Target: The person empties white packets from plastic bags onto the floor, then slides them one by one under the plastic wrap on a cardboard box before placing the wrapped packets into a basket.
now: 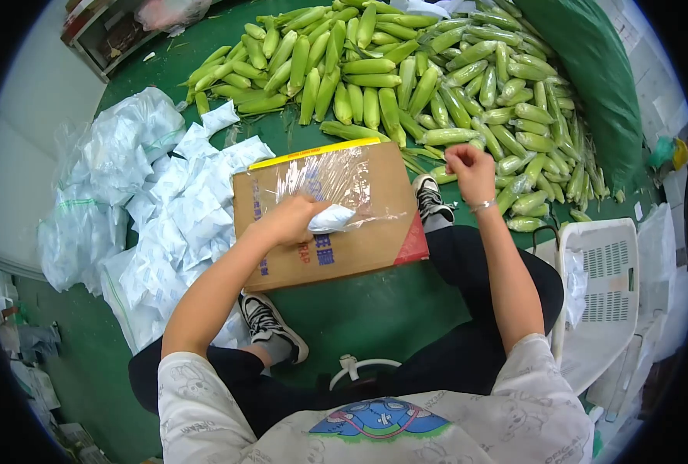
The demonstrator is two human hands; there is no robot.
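Observation:
In front of me a flat cardboard box rests with clear plastic film spread over its top. My left hand is closed over the film, its fingers curled at a small white packet; how the fingertips grip it is partly hidden. My right hand is raised right of the box, fingers pinched together. Whether anything thin is between them I cannot make out. Behind that hand lie corn cobs in clear wrapping. A yellow strip runs along the box's far edge.
Unwrapped green corn is heaped at the back. Many white packets and filled clear bags lie on the left. A white plastic basket stands at the right, below a green sheet. A white curved bar is between my legs.

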